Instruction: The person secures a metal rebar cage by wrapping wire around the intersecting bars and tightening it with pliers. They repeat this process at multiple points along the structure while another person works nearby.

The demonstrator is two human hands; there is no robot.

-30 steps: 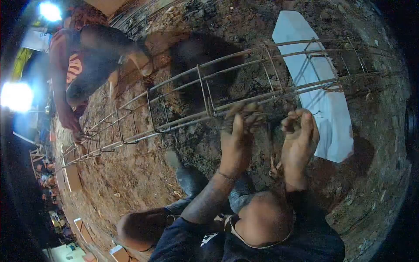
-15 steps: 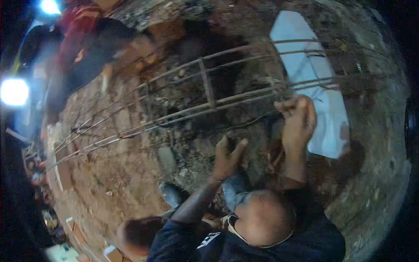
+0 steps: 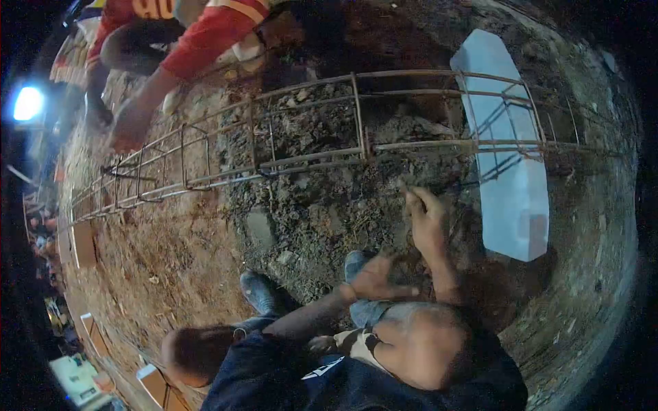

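Note:
My right hand (image 3: pixel 426 218) is raised just below the near bars of a rebar cage (image 3: pixel 312 156), apart from them. Its thumb and forefinger come together in a pinch; whatever they hold is too small to make out. Lower down, my left hand (image 3: pixel 375 278) hovers in front of my knees, smeared by motion, with the thumb stretched away from the fingers and nothing visible in it. The cage, long bars joined by upright stirrups, runs across the view above both hands.
A long white slab (image 3: pixel 514 198) lies under the cage's right part. At upper left, a co-worker's red sleeve (image 3: pixel 212 41) and hands reach toward the cage. Rubble and soil (image 3: pixel 301 233) cover the ground. Bricks (image 3: pixel 83 245) lie at left; a bright lamp (image 3: pixel 29 104) shines there.
My right hand has come down and left, away from the cage. My left hand has dropped toward my knees. The thin wire between them no longer shows. The co-worker's arms now reach lower.

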